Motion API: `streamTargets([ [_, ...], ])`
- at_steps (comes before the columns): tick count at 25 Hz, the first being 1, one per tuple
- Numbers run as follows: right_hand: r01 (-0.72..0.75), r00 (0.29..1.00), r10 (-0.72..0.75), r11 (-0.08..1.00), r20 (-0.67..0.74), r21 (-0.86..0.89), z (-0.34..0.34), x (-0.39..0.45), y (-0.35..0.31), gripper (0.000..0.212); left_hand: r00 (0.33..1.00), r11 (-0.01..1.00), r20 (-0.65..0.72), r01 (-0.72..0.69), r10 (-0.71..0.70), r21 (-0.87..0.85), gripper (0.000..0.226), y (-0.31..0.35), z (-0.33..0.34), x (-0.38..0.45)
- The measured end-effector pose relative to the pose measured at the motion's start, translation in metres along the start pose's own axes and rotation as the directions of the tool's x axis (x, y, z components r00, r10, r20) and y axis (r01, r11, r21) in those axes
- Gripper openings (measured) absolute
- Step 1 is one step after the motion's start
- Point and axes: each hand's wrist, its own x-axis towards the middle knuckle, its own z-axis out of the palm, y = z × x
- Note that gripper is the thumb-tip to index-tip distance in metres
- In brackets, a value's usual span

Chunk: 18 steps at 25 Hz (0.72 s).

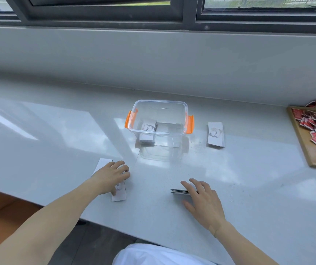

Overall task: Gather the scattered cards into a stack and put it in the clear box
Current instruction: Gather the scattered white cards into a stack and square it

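- Cards (119, 192) lie on the white counter (57, 131) under the left hand (109, 177); its fingers (123, 170) press flat and spread on them, one card poking out past the thumb.
- A card stack (180, 191) sits under the right hand (204, 202), fingers curled loosely around its near and far edges, the stack's left end showing.
- The clear box (159, 123) with orange latches stands beyond both hands, a small stack inside at its left.
- Another pile (216, 134) lies just right of the box, untouched.
- A wooden tray (302, 142) of red packets sits far right.
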Motion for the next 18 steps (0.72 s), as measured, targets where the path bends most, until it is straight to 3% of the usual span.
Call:
streamTargets([
  [2,-0.005,1.0,0.005,1.0,-0.004,0.013,0.001,0.0,0.0,0.057,0.996,0.992,-0.043,0.068,-0.073,-0.103,0.038,0.005,-0.003,-0.001],
  [4,-0.012,1.0,0.012,1.0,0.002,0.007,0.001,0.001,-0.001,0.057,0.974,0.921,-0.091,0.164,-0.208,-0.354,0.016,0.015,-0.009,0.001],
  [5,-0.015,1.0,0.015,1.0,0.005,0.003,0.001,0.001,-0.001,0.058,0.961,0.864,-0.093,0.19,-0.261,-0.466,0.017,0.024,-0.013,0.003],
  [8,-0.014,1.0,0.014,1.0,-0.009,0.014,0.001,0.002,-0.001,0.061,0.945,0.734,-0.118,0.155,-0.306,-0.661,0.039,0.057,-0.023,0.014],
  [13,-0.008,0.999,0.008,1.0,-0.039,-0.003,-0.001,0.002,-0.003,0.077,0.927,0.594,-0.216,0.009,-0.306,-0.804,0.031,0.117,-0.053,0.042],
  [18,-0.022,0.998,0.021,1.0,-0.056,-0.015,-0.004,0.001,-0.006,0.081,0.982,0.419,-0.106,-0.031,-0.157,-0.908,0.064,0.151,-0.079,0.054],
])
